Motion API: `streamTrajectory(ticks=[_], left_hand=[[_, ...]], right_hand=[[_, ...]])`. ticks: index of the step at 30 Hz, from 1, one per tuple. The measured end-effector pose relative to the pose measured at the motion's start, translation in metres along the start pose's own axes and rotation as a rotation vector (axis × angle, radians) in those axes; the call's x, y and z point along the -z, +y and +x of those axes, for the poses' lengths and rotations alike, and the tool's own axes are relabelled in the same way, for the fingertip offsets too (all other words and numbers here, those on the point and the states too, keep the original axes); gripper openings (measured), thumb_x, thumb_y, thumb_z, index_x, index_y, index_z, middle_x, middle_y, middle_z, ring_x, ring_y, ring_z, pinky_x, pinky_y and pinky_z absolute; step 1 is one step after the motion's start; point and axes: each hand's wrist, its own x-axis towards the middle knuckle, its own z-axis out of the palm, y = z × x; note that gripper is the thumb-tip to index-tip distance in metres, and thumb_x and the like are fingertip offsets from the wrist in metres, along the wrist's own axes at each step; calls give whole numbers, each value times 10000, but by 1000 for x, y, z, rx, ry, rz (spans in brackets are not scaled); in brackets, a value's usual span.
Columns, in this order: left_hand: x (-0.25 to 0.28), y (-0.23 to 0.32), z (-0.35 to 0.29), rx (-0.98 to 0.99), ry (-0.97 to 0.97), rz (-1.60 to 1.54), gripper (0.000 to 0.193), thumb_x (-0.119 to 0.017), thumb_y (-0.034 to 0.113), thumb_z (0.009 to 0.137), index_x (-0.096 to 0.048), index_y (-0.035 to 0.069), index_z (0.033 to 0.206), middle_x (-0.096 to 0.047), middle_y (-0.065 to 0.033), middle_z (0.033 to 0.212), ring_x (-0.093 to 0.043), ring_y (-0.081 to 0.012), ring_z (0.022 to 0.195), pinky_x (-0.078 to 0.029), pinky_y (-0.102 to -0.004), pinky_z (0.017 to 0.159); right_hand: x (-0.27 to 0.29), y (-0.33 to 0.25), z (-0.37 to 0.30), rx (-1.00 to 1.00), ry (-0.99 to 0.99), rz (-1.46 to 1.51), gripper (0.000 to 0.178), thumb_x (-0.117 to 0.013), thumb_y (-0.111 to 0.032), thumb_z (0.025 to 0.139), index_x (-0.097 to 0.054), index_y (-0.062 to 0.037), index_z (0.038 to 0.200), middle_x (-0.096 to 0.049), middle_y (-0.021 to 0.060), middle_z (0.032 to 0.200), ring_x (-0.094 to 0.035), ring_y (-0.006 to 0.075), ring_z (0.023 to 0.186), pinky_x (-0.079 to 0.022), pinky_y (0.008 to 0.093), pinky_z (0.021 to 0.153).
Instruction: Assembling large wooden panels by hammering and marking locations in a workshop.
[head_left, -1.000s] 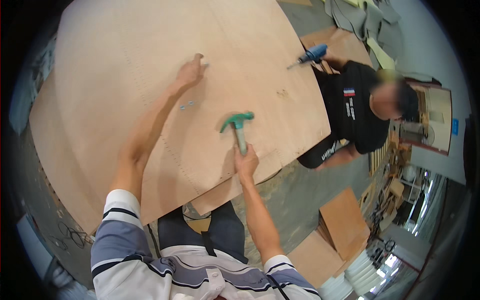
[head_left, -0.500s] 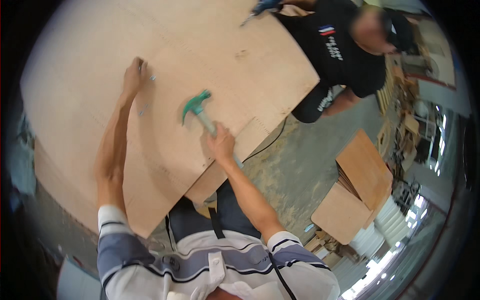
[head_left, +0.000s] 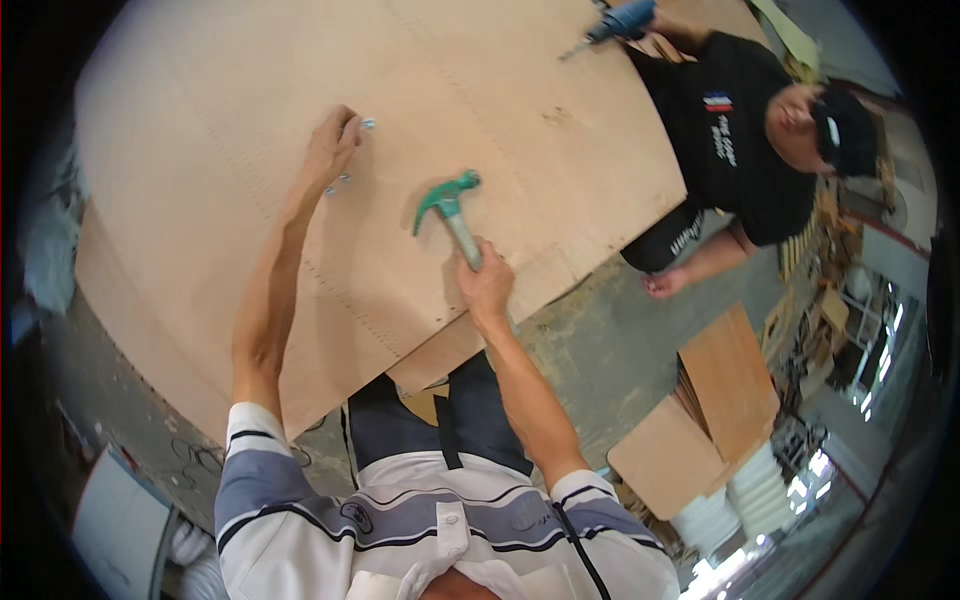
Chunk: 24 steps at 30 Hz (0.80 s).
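Note:
A large light plywood sheet (head_left: 250,130) lies under both my hands. My right hand (head_left: 487,283) is closed round the pale handle of a claw hammer (head_left: 447,200) with a green head, which I hold over the sheet, toward its near right part. Farther out to the left, my left hand (head_left: 335,145) has its fingers curled together low over the wood. A small shiny metal piece (head_left: 368,123) shows right by its fingertips; what the fingers themselves grip is hidden. Other small metal pieces (head_left: 345,178) lie beside my left wrist.
Across the right edge of the sheet, a person in black (head_left: 745,130) holds a blue power drill (head_left: 625,20) over the wood. Stacked boards (head_left: 730,370) stand on the floor at right, with white rolls (head_left: 757,497) beside them. A pale panel (head_left: 125,515) stands at lower left.
The whole view has shifted, so the sheet sits farther right. My left hand now has a metal piece right at its fingertips. The hammer stays in my right hand; the co-worker's drill shows more fully.

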Motion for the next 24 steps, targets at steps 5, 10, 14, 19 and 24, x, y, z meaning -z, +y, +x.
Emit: streamTrajectory(ticks=[5, 10, 14, 19, 24], left_hand=[[-31, 4, 9, -350, 110, 920, 206, -437, 202, 941, -440, 26, 1048, -626, -233, 880, -599, -419, 822, -456, -506, 681], [-45, 12, 15, -334, 73, 1010, 124, -436, 152, 915, -430, 33, 952, -617, -242, 851, -589, -433, 831, -433, -518, 695], [-34, 0, 27, -280, 79, 1011, 173, -477, 168, 895, -475, 2, 946, -626, -171, 771, -618, -348, 745, -470, -457, 660], [13, -18, -1, 14, 18, -92, 182, -550, 202, 901, -503, 39, 967, -572, -36, 694, -535, -111, 567, -411, -263, 456], [11, -19, -51, 45, -334, -1165, 170, -528, 182, 929, -512, 48, 1030, -532, -9, 653, -427, -50, 455, -276, -152, 320]], right_hand=[[7, 0, 4, -55, -44, 42, 246, -649, -260, 777, -628, -89, 953, -630, 171, 746, -609, 383, 731, -470, 470, 653], [18, 7, 8, -112, -96, 108, 258, -659, -257, 768, -630, -89, 961, -633, 171, 776, -611, 366, 776, -470, 463, 678], [19, 10, 7, -107, -88, 74, 288, -679, -250, 755, -643, -111, 1005, -631, 173, 920, -594, 359, 875, -464, 454, 732], [33, 17, 29, 107, -7, -150, 350, -750, -298, 706, -677, -116, 996, -512, 204, 1136, -450, 388, 1084, -370, 504, 896], [37, 44, 41, 265, 74, -198, 341, -779, -313, 708, -677, -71, 926, -419, 225, 1229, -385, 401, 1152, -295, 551, 949]])
